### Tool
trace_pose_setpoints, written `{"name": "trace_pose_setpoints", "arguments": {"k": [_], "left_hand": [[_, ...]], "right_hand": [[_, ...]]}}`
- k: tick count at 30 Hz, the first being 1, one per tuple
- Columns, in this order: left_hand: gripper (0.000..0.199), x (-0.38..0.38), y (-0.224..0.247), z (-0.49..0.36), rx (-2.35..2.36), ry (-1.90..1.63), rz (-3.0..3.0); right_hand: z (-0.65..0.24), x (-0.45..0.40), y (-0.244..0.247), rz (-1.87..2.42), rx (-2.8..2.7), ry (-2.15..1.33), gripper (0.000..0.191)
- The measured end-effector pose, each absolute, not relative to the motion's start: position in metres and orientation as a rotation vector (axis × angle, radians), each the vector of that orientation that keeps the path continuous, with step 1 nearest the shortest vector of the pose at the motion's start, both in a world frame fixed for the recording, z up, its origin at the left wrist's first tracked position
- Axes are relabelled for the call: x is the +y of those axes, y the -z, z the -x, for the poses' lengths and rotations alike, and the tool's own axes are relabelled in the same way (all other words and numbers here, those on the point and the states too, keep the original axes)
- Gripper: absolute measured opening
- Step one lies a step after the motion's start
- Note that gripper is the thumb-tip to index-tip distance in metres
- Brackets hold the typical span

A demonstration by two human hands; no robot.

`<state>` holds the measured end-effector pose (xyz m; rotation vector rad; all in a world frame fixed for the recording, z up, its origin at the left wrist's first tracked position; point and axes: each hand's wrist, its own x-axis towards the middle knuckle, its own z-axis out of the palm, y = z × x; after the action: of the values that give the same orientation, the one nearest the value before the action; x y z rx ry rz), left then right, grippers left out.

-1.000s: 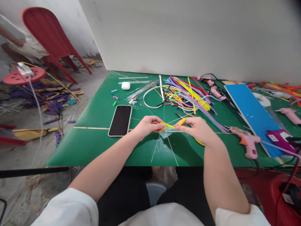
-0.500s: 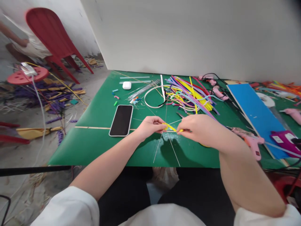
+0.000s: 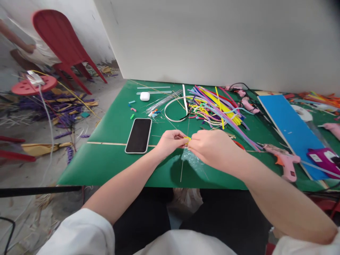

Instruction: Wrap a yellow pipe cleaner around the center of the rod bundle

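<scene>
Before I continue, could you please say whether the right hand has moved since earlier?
Yes; the right hand has moved left, toward the left hand, judged against the phone.

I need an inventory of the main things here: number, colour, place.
Yellow stem: one, yellow, between the hands
Phone: one, black screen, left of hands
Small case: one, white, behind phone
Hoop: one, white, back centre
Loose stems: many, mixed colours, table's back
Glue guns: several, pink, right side
Board: one, blue, right side
Table: one, green, below hands
Chair: one, red, back left
Stool: one, red, far left
Scraps: many, mainly purple, floor
Co-worker: one, pale clothes, far left
Left hand: one, at stem
Right hand: one, at stem
</scene>
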<state>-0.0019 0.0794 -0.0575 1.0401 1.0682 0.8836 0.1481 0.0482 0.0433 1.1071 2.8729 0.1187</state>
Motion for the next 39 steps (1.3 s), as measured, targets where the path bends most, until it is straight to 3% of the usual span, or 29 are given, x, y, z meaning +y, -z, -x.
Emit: {"name": "trace_pose_setpoints", "arguments": {"k": [6,11,15,28,34,39], "left_hand": [[0.015,0.077,0.058,0.002,1.009,-0.846,-1.124],[0.016,0.071,0.057,0.005,0.871,-0.813,-1.166],[0.018,0.068,0.054,0.007,0.79,-0.816,-1.153],[0.029,0.076,0.048,0.011,0.89,-1.176,-0.991],[0.025,0.079,0.052,0.009,0.89,-1.214,-0.945],[0.025,0.081,0.054,0.011,0.922,-1.177,-0.93]], "right_hand": [[-0.142,0.082,-0.054,-1.243,2.926,-0.029,0.023],[-0.161,0.119,-0.073,-1.21,2.724,0.69,0.019],[-0.172,0.133,-0.072,-1.18,2.687,1.027,0.022],[-0.177,0.114,0.038,-1.847,2.469,2.134,0.024],[-0.191,0.106,0.057,-2.011,2.439,2.292,0.02],[-0.194,0.101,0.055,-2.017,2.715,1.786,0.024]]}}
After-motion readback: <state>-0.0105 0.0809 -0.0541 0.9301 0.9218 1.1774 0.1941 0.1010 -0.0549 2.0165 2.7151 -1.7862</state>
